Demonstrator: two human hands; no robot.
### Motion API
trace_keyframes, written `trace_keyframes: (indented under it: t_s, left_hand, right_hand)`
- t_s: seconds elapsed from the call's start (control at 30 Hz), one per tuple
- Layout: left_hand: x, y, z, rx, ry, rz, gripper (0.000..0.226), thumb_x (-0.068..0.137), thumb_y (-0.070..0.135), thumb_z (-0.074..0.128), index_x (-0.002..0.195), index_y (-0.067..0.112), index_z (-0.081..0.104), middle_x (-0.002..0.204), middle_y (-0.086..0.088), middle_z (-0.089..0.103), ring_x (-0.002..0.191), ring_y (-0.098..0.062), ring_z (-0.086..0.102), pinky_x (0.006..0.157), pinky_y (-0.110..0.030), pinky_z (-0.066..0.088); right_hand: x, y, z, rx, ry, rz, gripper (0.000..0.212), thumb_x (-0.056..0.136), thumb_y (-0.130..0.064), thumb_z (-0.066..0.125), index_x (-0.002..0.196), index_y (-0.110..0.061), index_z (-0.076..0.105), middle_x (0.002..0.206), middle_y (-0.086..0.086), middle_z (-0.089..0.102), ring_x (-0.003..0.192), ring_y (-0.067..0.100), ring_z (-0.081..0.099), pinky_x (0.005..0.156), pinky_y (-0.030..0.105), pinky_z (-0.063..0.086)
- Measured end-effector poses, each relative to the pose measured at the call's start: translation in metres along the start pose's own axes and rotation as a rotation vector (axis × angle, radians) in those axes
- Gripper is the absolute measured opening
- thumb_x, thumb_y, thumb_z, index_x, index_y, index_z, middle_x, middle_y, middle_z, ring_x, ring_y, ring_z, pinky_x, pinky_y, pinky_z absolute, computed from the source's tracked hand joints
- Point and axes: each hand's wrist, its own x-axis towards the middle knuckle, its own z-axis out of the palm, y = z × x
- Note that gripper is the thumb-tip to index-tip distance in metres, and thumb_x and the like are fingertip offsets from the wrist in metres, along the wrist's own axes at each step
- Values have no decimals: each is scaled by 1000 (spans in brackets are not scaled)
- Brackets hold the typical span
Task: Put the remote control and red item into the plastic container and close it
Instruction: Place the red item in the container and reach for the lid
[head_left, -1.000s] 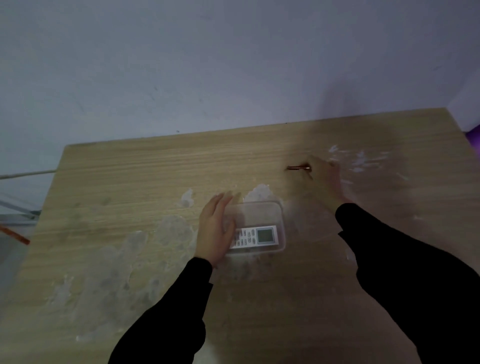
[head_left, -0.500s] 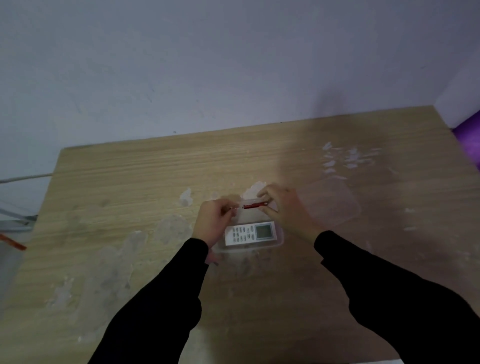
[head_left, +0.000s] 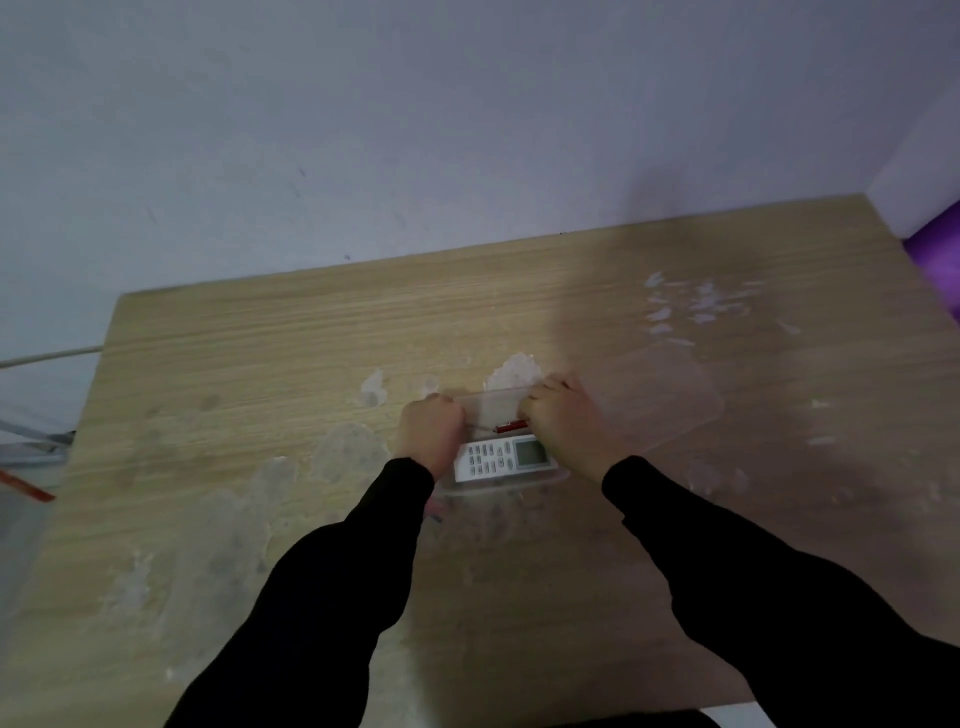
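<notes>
A clear plastic container (head_left: 514, 484) sits mid-table with the white remote control (head_left: 501, 458) lying flat inside, screen to the right. The thin red item (head_left: 511, 427) with a metal tip hovers low over the container's far half, behind the remote. My right hand (head_left: 563, 418) pinches its right end. My left hand (head_left: 428, 434) is curled into a fist at the container's left end, gripping that side; its fingertips are hidden. The clear lid (head_left: 662, 400) lies flat on the table just right of my right hand.
The wooden table (head_left: 260, 374) has white scuffed patches and stands against a pale wall. A purple object (head_left: 943, 260) sits past the right edge. A red-orange strip (head_left: 26, 489) and a cable lie off the left edge.
My right hand picked up the red item from the far right of the table and carried it left over the container. My left hand curled from flat into a fist.
</notes>
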Motion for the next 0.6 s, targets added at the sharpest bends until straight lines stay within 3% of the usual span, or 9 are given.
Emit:
trace_keyframes:
  t_s: [0.1, 0.2, 0.3, 0.37, 0.43, 0.6]
  left_hand:
    - [-7, -4, 4, -121, 65, -8, 20, 82, 7, 54, 94, 11, 70, 92, -11, 71, 87, -29, 63, 68, -37, 48]
    - [-22, -6, 2, -274, 172, -2, 25, 84, 10, 54, 105, 12, 67, 98, -12, 71, 94, -32, 61, 79, -39, 45]
    - [-35, -3, 1, -337, 221, -2, 27, 85, 14, 54, 110, 13, 64, 107, -10, 68, 101, -31, 58, 85, -41, 42]
    - [-40, 4, 2, -375, 221, -5, 32, 85, 16, 55, 116, 13, 60, 115, -11, 64, 108, -32, 55, 90, -43, 41]
    - [-43, 11, 5, -432, 205, -26, 37, 85, 18, 57, 122, 13, 56, 125, -13, 58, 117, -33, 51, 95, -44, 40]
    - [-57, 29, 6, -621, 232, -87, 36, 86, 15, 55, 123, 14, 55, 127, -11, 57, 117, -28, 52, 97, -41, 42]
  right_hand:
    - [-11, 11, -11, 277, 91, 186, 18, 84, -15, 51, 93, -14, 67, 98, 7, 69, 95, 28, 59, 86, 39, 37]
    - [-35, 44, -20, 376, 213, 525, 31, 81, -18, 57, 112, -13, 59, 121, 15, 59, 111, 34, 51, 94, 45, 43]
    - [-62, 78, -23, 292, -14, 940, 81, 70, -45, 70, 135, -17, 30, 145, 20, 30, 133, 38, 28, 106, 52, 34]
    - [-71, 86, -25, 306, -73, 1087, 105, 58, -58, 75, 139, -21, 18, 147, 22, 22, 137, 39, 21, 108, 57, 29]
    - [-74, 90, -26, 327, -19, 1075, 106, 57, -53, 78, 139, -19, 20, 139, 23, 33, 131, 41, 30, 103, 54, 33]
    - [-77, 85, -46, 590, 426, 922, 62, 71, -13, 74, 126, -10, 46, 124, 21, 44, 96, 32, 55, 90, 41, 48]
